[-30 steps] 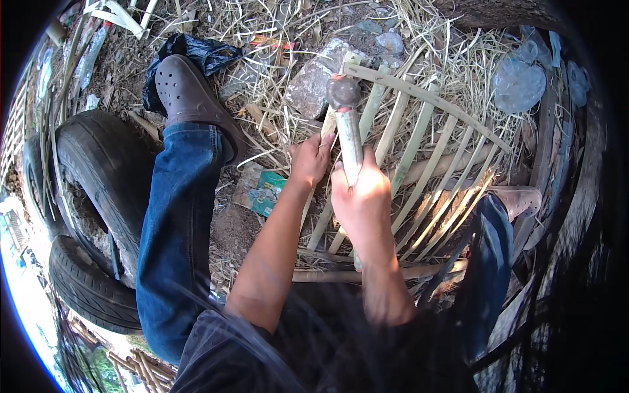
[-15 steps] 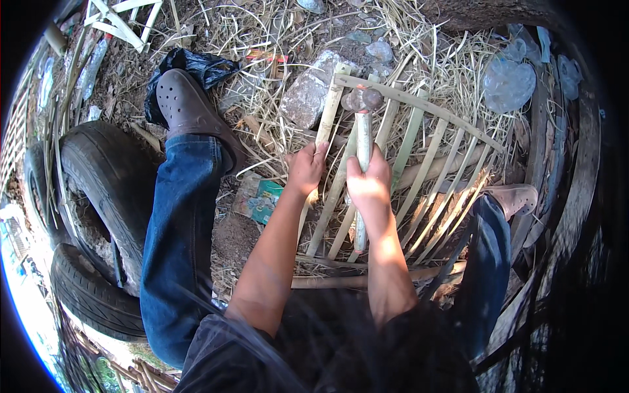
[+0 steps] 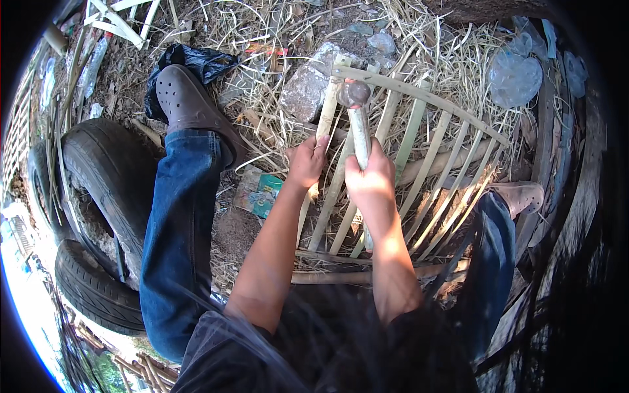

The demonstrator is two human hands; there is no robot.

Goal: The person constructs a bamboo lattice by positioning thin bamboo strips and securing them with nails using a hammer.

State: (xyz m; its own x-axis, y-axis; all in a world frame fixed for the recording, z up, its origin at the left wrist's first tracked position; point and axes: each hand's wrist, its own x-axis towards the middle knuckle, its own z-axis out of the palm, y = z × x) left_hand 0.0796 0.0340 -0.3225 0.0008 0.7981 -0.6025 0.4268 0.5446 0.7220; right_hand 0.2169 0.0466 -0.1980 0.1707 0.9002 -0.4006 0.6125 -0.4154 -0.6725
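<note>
A slatted frame of pale bamboo strips (image 3: pixel 429 155) lies between my legs, its slats fanning out below a curved crosspiece (image 3: pixel 419 95). My left hand (image 3: pixel 306 162) is closed around the leftmost slat, below its top corner. In my right hand (image 3: pixel 369 175) I grip a hammer (image 3: pixel 358 128) by its pale, worn handle. The hammer's rounded metal head is over the upper left of the frame, close to the crosspiece; I cannot tell whether it touches. A grey rock (image 3: pixel 308 92) sits at that corner, partly behind the leftmost slat.
Old tyres (image 3: pixel 108 177) are stacked at the left, beside my leg. A black plastic bag (image 3: pixel 203 64) lies by my left shoe (image 3: pixel 183 98). Straw and bamboo shavings (image 3: pixel 452 49) cover the ground. Clear plastic bags (image 3: pixel 514 78) lie at the right, near wooden planks (image 3: pixel 547 131).
The hammer's head has shifted left and slightly up, so the handle now tilts toward the frame's upper left corner. My left hand keeps its hold on the slat.
</note>
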